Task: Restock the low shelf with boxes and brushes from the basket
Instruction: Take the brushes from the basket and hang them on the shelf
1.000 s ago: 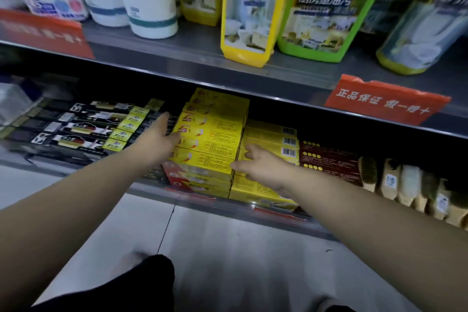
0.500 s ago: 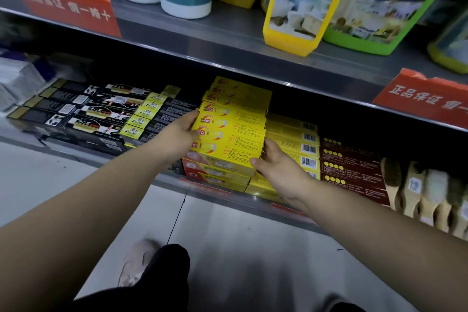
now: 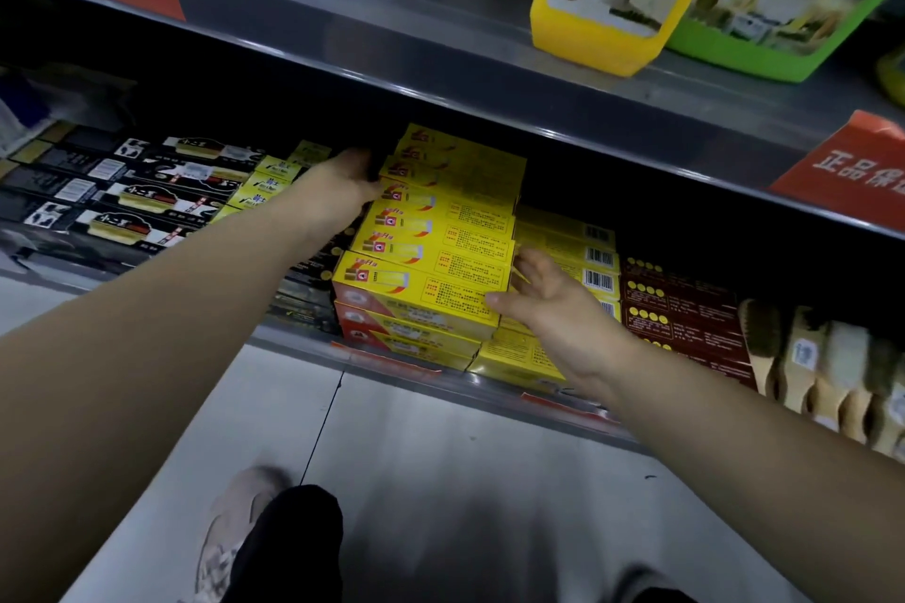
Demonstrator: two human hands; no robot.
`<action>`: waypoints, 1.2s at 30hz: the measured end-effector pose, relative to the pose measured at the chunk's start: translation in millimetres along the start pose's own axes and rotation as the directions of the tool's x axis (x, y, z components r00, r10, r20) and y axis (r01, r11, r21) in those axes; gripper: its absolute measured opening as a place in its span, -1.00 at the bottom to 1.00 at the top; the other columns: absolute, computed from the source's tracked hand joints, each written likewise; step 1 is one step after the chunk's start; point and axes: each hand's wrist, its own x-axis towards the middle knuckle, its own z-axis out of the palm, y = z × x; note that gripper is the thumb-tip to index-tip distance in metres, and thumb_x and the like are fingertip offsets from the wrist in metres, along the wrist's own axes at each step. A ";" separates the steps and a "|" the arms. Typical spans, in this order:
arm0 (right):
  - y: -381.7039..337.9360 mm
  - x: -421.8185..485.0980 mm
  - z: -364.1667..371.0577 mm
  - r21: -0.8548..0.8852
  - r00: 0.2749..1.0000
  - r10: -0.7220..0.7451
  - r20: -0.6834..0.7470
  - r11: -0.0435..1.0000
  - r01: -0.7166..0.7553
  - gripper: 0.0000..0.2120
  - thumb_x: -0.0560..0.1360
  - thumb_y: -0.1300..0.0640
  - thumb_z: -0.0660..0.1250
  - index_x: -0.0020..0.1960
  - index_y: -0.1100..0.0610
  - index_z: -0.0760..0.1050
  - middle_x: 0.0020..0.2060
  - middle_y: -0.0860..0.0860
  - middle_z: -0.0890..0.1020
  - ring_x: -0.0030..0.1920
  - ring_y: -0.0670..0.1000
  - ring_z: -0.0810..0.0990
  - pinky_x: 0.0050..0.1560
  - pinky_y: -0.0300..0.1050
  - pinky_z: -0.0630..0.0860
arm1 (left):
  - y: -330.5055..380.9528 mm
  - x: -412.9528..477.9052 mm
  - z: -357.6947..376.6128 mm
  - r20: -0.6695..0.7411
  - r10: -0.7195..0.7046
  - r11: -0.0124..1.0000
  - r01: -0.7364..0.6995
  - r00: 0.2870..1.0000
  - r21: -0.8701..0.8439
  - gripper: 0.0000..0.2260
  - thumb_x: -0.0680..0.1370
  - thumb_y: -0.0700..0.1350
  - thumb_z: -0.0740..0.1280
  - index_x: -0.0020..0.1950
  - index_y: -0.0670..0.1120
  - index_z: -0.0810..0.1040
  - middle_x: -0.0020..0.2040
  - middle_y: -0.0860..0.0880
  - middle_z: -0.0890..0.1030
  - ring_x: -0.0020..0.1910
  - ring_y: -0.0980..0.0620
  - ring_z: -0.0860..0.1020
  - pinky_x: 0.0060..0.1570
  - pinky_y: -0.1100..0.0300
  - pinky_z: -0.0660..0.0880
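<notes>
Where the low shelf (image 3: 303, 333) runs beneath the upper shelf (image 3: 440, 39) of cleaner bottles, it holds black boxes (image 3: 132, 206) at left, a tall stack of yellow boxes (image 3: 440, 235) in the middle, dark red boxes (image 3: 685, 313) and a row of brushes (image 3: 827, 367) standing on edge at right. Yellow tops carry a red emblem and fine print; lower boxes show red faces. Left hand (image 3: 343, 191) rests against the stack's left side, its grip hidden behind, so I cannot tell it. Right hand (image 3: 553, 309) has a wide grip, fingers spread, thumb touching the stack's right front corner.
</notes>
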 end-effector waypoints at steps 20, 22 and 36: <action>-21.0 52.9 -18.6 -0.004 0.993 -0.023 -0.120 1.000 0.023 -0.28 0.50 0.28 0.30 0.54 0.09 0.00 0.51 0.05 0.17 0.47 0.07 0.18 0.47 0.10 0.13 | 7.6 26.3 13.0 -0.021 -0.003 0.993 0.005 1.000 0.120 -0.54 0.62 -0.09 0.19 0.51 -0.01 0.20 0.43 -0.10 0.36 0.35 -0.08 0.36 0.13 0.19 0.26; -24.4 60.6 -17.4 -0.027 0.994 -0.029 -0.109 0.999 0.027 -0.27 0.50 0.28 0.30 0.54 0.09 0.00 0.50 0.06 0.18 0.48 0.08 0.18 0.48 0.09 0.13 | 11.9 29.8 16.5 0.000 -0.018 0.992 0.018 1.000 0.124 -0.55 0.62 -0.08 0.18 0.51 -0.02 0.21 0.43 -0.11 0.35 0.37 -0.10 0.35 0.20 0.16 0.27; -27.2 93.3 -27.8 -0.083 0.992 -0.013 -0.123 0.997 0.003 -0.20 0.45 0.19 0.38 0.54 0.03 0.00 0.50 0.06 0.19 0.46 0.10 0.20 0.45 -0.01 0.14 | 18.5 42.5 20.5 -0.018 -0.058 0.994 0.059 0.998 0.089 -0.70 0.60 -0.10 0.22 0.32 -0.09 0.44 0.10 -0.15 0.58 0.05 -0.12 0.55 0.03 0.05 0.49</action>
